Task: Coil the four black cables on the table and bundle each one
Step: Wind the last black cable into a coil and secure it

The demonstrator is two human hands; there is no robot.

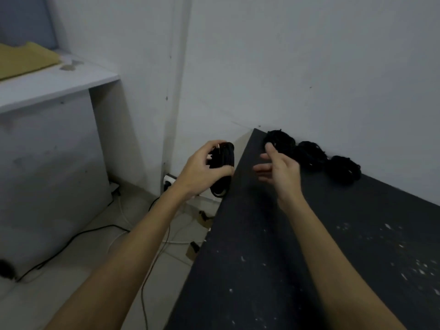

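Black table (pixel 309 246) carries three coiled cables (pixel 309 154) against the wall (pixel 285 67).

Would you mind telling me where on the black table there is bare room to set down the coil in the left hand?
The table is bare from the three coiled cables toward the near edge, including under the open right hand. The back strip along the wall is crowded. The left hand holds the fourth coil beyond the table's left edge.

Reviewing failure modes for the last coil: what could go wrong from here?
1. The left hand holds the coiled cable out past the table edge; a loose grip could drop it to the floor.
2. The right hand is open, off the coil, so the loops may spring apart before bundling.
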